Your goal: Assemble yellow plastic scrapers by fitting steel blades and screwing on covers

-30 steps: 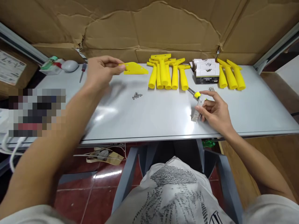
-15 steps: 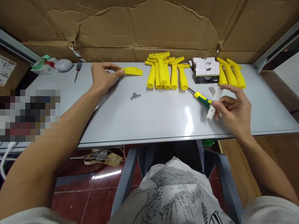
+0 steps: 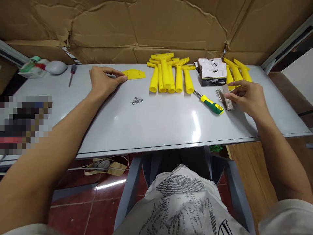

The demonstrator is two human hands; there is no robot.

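Note:
At the back left of the table, my left hand (image 3: 106, 80) pinches the near end of a flat yellow plastic plate (image 3: 135, 74) with a curved edge and small holes. My right hand (image 3: 248, 94) is closed, thumb against fingers, on a narrow shiny packet (image 3: 229, 103) that looks like wrapped blades, low over the tabletop. Beside it lie thin metal blades (image 3: 220, 95), partly covered. Just left of those rests a green and yellow screwdriver (image 3: 212, 104). A small heap of screws (image 3: 137, 101) lies right of and nearer me than my left hand.
Yellow scraper handles (image 3: 167, 76) stand grouped at the back, with more handles (image 3: 242, 73) at right. Between them sits a white and black box (image 3: 214, 76) of cards. A small screwdriver (image 3: 71, 75) and a white rounded object (image 3: 56, 67) lie far left. Cardboard (image 3: 168, 29) walls the back.
My right hand has moved back and lowered the packet toward the blades, uncovering the screwdriver's handle end. My left hand keeps hold of the yellow plate, which now shows more of its face.

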